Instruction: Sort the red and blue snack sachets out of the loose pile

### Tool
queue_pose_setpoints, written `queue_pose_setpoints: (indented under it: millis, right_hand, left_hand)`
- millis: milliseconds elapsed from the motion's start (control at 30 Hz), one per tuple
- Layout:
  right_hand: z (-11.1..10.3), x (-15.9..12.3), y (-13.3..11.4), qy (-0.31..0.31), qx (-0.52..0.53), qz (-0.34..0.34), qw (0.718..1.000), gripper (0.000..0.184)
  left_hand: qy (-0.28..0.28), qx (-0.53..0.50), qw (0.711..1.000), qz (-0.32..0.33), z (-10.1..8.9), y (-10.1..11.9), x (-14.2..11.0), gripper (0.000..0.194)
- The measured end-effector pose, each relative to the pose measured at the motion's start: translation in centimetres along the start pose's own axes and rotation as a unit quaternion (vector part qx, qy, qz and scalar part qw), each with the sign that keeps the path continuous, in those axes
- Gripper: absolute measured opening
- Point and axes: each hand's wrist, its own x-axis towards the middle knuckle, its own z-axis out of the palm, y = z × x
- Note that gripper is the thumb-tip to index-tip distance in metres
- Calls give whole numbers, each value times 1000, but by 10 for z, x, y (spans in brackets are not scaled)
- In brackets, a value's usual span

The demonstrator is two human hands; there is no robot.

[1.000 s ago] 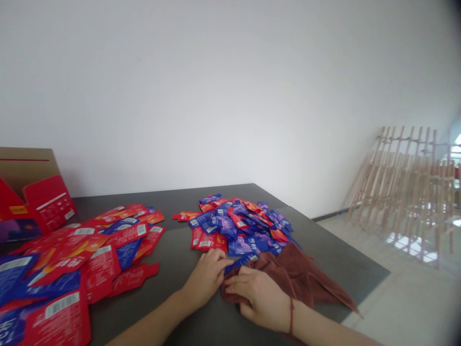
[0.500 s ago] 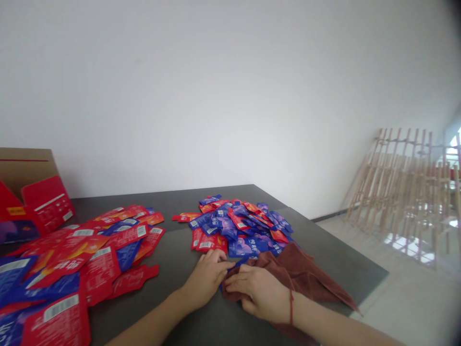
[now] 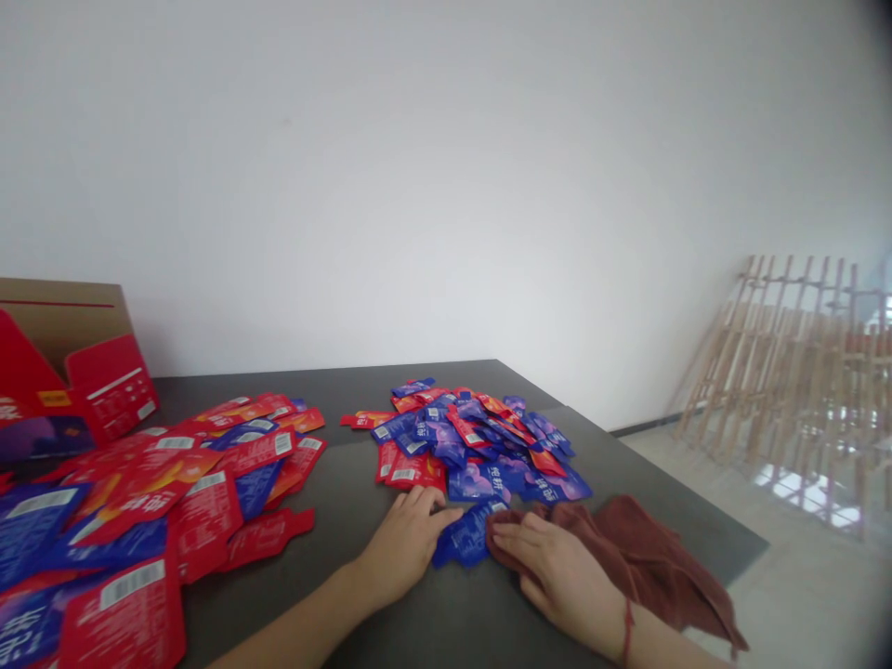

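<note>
My left hand (image 3: pixel 404 544) lies flat on the dark table (image 3: pixel 348 623), fingers stretched out, its fingertips on the edge of a blue sachet (image 3: pixel 465 536). My right hand (image 3: pixel 557 571) rests with open fingers on a brown cloth (image 3: pixel 648 557), which lies spread towards the table's right edge. Just beyond both hands sits a heap of small blue and red sachets (image 3: pixel 474 437).
A spread of larger red and blue flat packs (image 3: pixel 139 502) covers the table's left side. An open cardboard box with red flaps (image 3: pixel 62 372) stands at the far left. Wooden racks (image 3: pixel 801 353) lean against the wall on the right, beyond the table's edge.
My right hand and the cloth have slid to the right, off the heap, which uncovered the blue sachet. The cloth now lies flatter. My left hand has stayed in place.
</note>
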Motion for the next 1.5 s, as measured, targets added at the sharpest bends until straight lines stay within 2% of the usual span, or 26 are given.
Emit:
queue_pose_setpoints:
  millis: [133, 233, 333, 533, 667, 767, 833, 967, 1067, 1200, 1300, 1400, 1500]
  right_hand:
    - [8, 8, -21, -26, 28, -66, 997, 54]
    - [10, 13, -24, -17, 42, -76, 996, 51]
    - [5, 9, -11, 2, 41, -53, 998, 50]
    - [-12, -13, 27, 47, -23, 36, 998, 48]
    - [-16, -1, 21, 70, -14, 26, 997, 49]
    - [-10, 22, 9, 48, -2, -7, 999, 45]
    - [-7, 34, 6, 31, -17, 13, 999, 40]
    - [-5, 45, 12, 18, -60, 77, 995, 36]
    - [-3, 46, 6, 14, -86, 46, 995, 30]
    - [10, 54, -22, 10, -77, -29, 997, 22]
    - [18, 57, -36, -4, -54, -76, 996, 23]
    - [17, 49, -32, -16, -20, -100, 995, 34]
    - [10, 31, -14, 0, 1, -85, 996, 45]
  left_hand:
    - [-9, -3, 1000, 9, -3, 0, 1, 46]
    - [-16, 1, 1000, 12, -5, 0, 1, 46]
    - [-23, 7, 1000, 12, -6, 1, 0, 46]
    - [-18, 12, 1000, 17, -4, -1, 0, 50]
    - [-13, -6, 999, 46, -4, -3, 1, 50]
    - [-18, -23, 998, 56, -6, -1, 0, 44]
    - [-28, -25, 999, 38, -8, 1, -1, 45]
    - [-19, -13, 1000, -22, -6, 3, -2, 59]
    - [-14, -12, 999, -36, -2, 1, -1, 61]
    - [1, -19, 999, -31, 4, -4, 0, 58]
    - [15, -10, 1000, -24, 8, -8, -1, 56]
    - [9, 1, 1000, -28, 6, -6, -2, 56]
    - [-10, -2, 999, -37, 1, -1, -2, 58]
